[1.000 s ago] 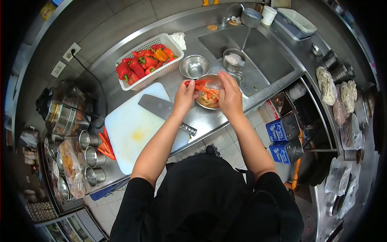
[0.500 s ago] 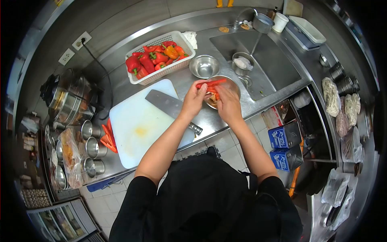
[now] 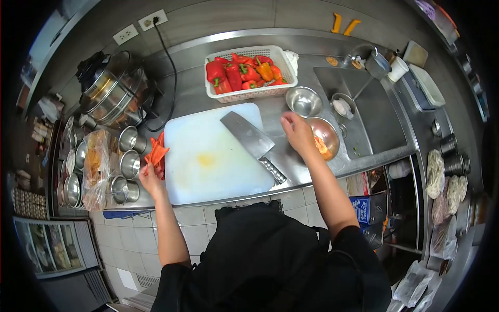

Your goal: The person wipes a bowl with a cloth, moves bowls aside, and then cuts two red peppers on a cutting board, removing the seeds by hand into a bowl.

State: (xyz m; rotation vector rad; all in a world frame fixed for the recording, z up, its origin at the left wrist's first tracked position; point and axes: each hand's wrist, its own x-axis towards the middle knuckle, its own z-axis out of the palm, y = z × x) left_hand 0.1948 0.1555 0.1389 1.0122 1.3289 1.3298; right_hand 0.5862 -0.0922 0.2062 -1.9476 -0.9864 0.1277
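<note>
At the cutting board's left edge, my left hand is closed on a piece of red bell pepper, with more red strips beside it. My right hand is over the counter just left of a metal bowl holding orange-red pepper scraps. Its fingers are loosely bent and apart, and nothing shows in them. Between the hands a cleaver lies on the white cutting board, its handle toward the front edge. A white basket of whole red and orange peppers stands behind the board.
Another metal bowl sits behind the scrap bowl. To the right is a sink containing a metal pot under the tap. Steel cups, a plastic bag and a round glass-sided appliance stand on the left.
My left hand has moved from over the scrap bowl to the red pieces left of the board. My right hand has shifted off the bowl. The view has turned leftward.
</note>
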